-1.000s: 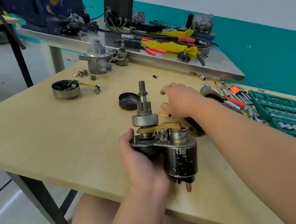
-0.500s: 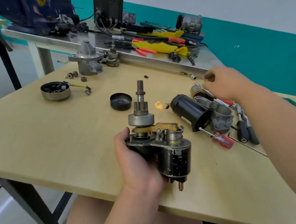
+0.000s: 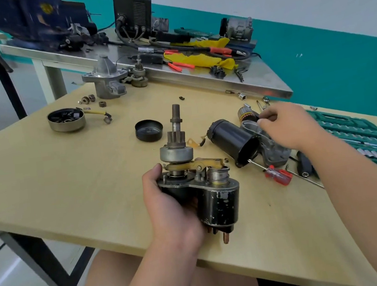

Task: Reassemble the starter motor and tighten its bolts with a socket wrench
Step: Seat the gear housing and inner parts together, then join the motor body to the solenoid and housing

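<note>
Wooden counter (image 3: 43, 174) bearing a part-built starter (image 3: 203, 189) and its loose parts. The left hand (image 3: 169, 207) holds the starter upright over the counter's near edge, fingers closed round its left body and thumb (image 3: 155, 171) against the plate rim. The pinion shaft (image 3: 176, 122) points up. A brass-coloured fork (image 3: 195, 164) spans from the clutch to the plunger. The black solenoid (image 3: 219, 203) sits on the right side, its copper stud (image 3: 226, 237) pointing down.

The right hand (image 3: 286, 127) hovers farther back and to the right, over a grey casting (image 3: 276, 153). Its fingers (image 3: 268, 118) are curled; whether they pinch anything cannot be told.

Just left of the casting, a black can (image 3: 233, 141) lies on its side, open mouth toward the viewer. Behind it lies an armature (image 3: 246, 114), partly hidden. A red-handled screwdriver (image 3: 278, 175) lies in front of the can, its shaft reaching the can's mouth. A black cap (image 3: 148, 130) sits behind the starter, apart from it.

At far left are a round end cover (image 3: 66, 119), small gears (image 3: 88, 99) and a grey nose housing (image 3: 107, 81) standing upright. A green socket set (image 3: 361, 136) lies open at the right edge, blurred. A steel counter (image 3: 258, 80) behind carries cables, yellow cloth (image 3: 200, 58) and a welder (image 3: 133, 6).
</note>
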